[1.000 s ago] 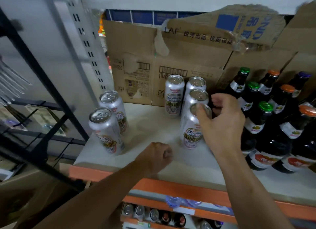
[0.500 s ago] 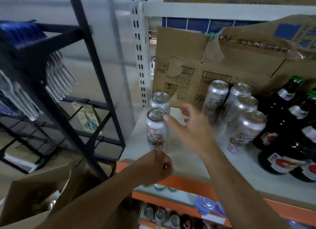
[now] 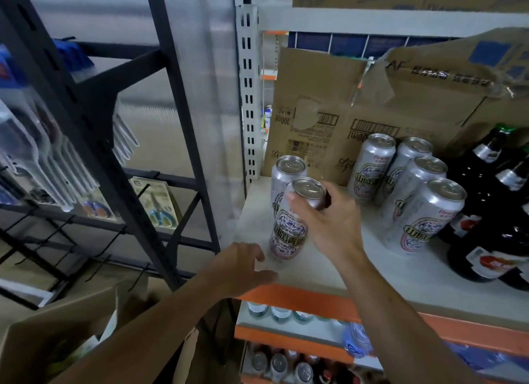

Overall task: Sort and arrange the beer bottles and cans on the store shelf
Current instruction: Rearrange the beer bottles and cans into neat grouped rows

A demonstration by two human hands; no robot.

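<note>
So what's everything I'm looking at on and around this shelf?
front left can: one, silver, shelf's left end
rear left can: one, silver, just behind it
can cluster: four, silver, mid-shelf
bottles: several, dark, right edge
cardboard boxes: brown, behind the cans
shelf: one, pale board, orange front edge
black rack: one, left, hung with packets
left hand: open, at the shelf's front edge
right hand: grips the front left can's top

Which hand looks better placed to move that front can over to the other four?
The right hand: it grips the front can by its top, and the four cans stand on its side. The left hand lies open at the shelf edge, holding nothing.
</note>
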